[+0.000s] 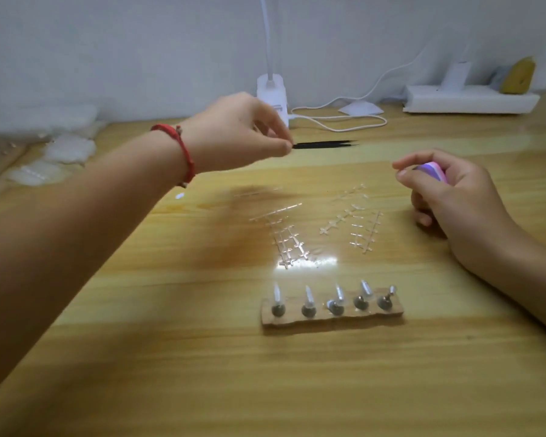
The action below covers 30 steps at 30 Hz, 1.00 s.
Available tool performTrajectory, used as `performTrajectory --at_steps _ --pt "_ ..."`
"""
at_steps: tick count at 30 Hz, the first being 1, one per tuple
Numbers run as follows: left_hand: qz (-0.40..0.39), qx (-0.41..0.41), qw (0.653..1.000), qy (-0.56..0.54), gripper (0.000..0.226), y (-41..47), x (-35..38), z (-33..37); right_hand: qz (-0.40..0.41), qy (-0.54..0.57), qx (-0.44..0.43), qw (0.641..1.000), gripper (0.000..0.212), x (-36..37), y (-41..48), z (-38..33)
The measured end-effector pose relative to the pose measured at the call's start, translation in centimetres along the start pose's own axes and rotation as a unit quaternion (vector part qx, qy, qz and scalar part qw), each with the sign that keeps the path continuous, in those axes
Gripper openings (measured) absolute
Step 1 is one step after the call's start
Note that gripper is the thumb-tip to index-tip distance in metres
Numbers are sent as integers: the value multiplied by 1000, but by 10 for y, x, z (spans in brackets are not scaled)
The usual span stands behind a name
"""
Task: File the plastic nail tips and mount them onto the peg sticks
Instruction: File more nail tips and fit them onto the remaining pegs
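The left hand (234,134) reaches forward over the table (297,389), thumb and forefinger closed to a narrow pinch with the other fingers curled under. The pinch sits right at the near end of a pair of black tweezers (325,144). Whether it already grips them, or holds some tiny clear piece, I cannot tell. The right hand (448,197) rests on the table well to the right, fingers wrapped round a pink and purple file block (432,170).

The tweezers lie flat, long axis left to right, points aimed right and away from the left hand. The left hand is clearly the nearer one, so lifting them looks like its job.

The peg sticks (336,299) stand 5 in a row on a small brown base (331,318), nearer the person than either hand and roughly between them. Clear nail tips (277,293) appear mounted on at least 4. The rightmost peg is too blurred to judge.

Between the hands and the pegs lie clear plastic sprue frames (289,238), scattered flat. They look stripped, but loose tips among them would be hard to see. A hand coming back toward the pegs would pass over them.

Beyond the tweezers stand a white lamp base (271,93), its cable (344,121) and a power strip (470,100). Clear packets (67,149) sit at the far left.
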<state>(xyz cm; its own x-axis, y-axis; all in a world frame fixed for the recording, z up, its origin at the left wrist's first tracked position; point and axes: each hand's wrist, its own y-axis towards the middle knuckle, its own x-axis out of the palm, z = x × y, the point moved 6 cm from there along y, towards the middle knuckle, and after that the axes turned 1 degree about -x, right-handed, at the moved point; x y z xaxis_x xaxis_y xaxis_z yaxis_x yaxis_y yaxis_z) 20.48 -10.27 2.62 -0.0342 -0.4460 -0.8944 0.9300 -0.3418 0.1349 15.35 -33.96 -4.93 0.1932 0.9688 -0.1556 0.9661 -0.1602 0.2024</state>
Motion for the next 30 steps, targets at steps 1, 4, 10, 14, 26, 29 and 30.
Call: performTrajectory --at_steps 1,4,10,14,26,29,30 --pt "-15 -7 1000 7 11 -10 1 -9 -2 -1 -3 1000 21 0 0 0" --pt "-42 -22 999 5 11 -39 11 -31 0 4 -9 1000 21 1 0 -2" --pt "-12 -8 1000 -28 16 -67 14 -46 2 -1 -10 1000 22 2 -2 -3" --pt "-11 52 997 -54 16 -80 18 -23 -4 -3 -11 1000 25 3 -2 -3" --pt "-29 152 979 132 18 -64 49 42 -11 1 -6 1000 32 2 -3 -4" --pt "-21 167 974 152 17 -62 51 46 -14 -3 -7 1000 33 3 -4 -5" --pt "-6 167 974 153 17 -61 51 46 -15 -3 -7 1000 33 4 -4 -5"
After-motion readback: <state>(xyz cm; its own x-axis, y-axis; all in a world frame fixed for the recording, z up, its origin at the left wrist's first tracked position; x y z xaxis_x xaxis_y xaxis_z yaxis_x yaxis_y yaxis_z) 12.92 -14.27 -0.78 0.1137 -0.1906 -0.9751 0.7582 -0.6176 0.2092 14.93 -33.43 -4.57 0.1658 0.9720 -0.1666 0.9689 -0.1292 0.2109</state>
